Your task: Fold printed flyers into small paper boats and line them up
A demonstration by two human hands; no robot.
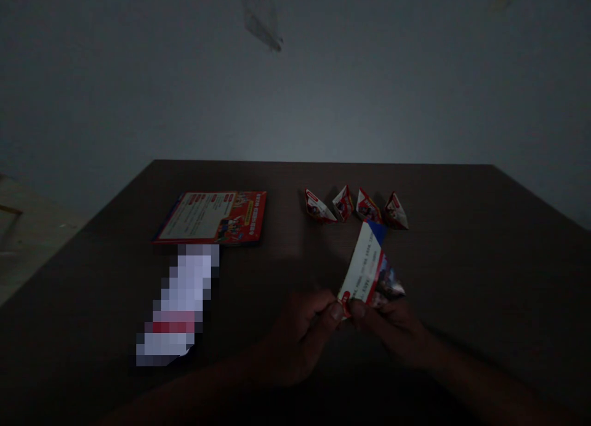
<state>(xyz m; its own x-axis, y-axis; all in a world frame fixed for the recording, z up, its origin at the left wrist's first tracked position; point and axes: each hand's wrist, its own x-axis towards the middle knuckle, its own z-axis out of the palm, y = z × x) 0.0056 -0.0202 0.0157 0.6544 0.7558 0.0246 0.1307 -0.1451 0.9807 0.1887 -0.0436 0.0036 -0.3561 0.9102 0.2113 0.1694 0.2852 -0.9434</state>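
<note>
Between my two hands is a partly folded printed paper [362,263], white with a blue corner and a red edge, tilted up off the table. My left hand [309,330] pinches its lower left corner between thumb and finger. At its lower right edge my right hand [392,330] grips it, thumb on top and fingers behind. A colourful flap [390,278] sticks out on the right side. Just beyond, several folded paper pieces stand in a row, among them a left one [319,207] and a right one [396,212], red and white with pointed tips.
A stack of red and white printed sheets [198,220] lies at the left on the dark wooden table [286,180]. In front of it is a bright pixelated long object [180,303]. A pale wall [369,93] rises behind the table, with a clear plastic bag [261,13] hanging there.
</note>
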